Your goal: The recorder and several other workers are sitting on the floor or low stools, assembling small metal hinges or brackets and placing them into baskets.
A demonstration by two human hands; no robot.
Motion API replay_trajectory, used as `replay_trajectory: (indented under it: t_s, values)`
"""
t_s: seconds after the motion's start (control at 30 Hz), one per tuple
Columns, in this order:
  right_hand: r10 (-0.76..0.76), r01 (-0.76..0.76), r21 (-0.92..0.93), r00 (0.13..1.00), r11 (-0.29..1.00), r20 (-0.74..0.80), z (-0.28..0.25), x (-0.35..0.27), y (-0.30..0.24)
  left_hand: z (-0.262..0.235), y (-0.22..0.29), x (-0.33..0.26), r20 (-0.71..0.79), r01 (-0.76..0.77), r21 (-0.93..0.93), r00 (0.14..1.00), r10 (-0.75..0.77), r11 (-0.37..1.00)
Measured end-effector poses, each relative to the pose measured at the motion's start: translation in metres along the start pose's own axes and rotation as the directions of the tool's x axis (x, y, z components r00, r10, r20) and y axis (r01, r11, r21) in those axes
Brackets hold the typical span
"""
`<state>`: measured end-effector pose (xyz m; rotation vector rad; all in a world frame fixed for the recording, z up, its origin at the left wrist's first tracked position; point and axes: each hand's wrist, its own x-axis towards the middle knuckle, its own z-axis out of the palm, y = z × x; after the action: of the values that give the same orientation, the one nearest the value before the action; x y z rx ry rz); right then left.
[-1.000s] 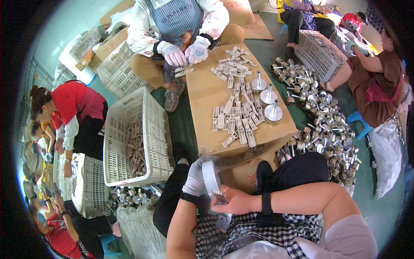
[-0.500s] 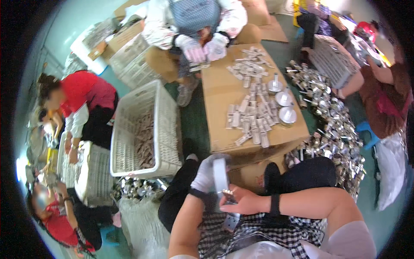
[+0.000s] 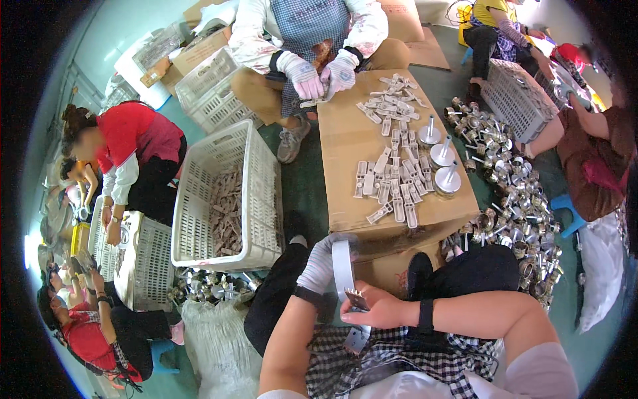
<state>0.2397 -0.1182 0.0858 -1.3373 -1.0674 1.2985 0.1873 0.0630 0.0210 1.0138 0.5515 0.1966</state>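
Metal strip in both hands' grip

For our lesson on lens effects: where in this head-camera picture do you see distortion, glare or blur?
Head view: fisheye bending curves the cardboard box edges and the white basket toward a black rim; daylight is even, with soft shadows; the metal parts pile glints; the left hand and right hand are reasonably sharp.

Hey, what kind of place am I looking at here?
Probably a small workshop floor for hand assembly of metal hardware. People sit around a cardboard box spread with flat metal pieces, with a white plastic crate of parts and a heap of shiny metal fittings on the floor.
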Motion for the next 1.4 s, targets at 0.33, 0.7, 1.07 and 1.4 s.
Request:
replay_trajectory:
  t_s: [0.33, 0.7, 1.07, 1.4]
  values:
    - [-0.054, 0.050, -0.091, 0.998, 0.995, -0.041, 0.004, 0.000, 0.011, -0.005, 0.004, -0.002, 0.055, 0.011, 0.028, 0.998, -0.013, 1.000]
    - [-0.056, 0.047, -0.156, 0.997, 0.987, -0.049, 0.005, 0.001, 0.012, -0.006, 0.005, 0.000, 0.018, 0.075, -0.158, 0.997, -0.073, 0.985]
    - [0.017, -0.019, -0.068, 1.000, 0.998, -0.021, 0.014, -0.008, 0.012, -0.024, -0.013, -0.003, 0.144, -0.019, 0.055, 0.989, 0.011, 0.998]
    - [0.023, 0.017, -0.614, 0.998, 0.789, 0.057, 0.006, -0.021, -0.022, -0.012, -0.004, -0.003, 0.023, 0.158, -0.210, 0.987, -0.157, 0.965]
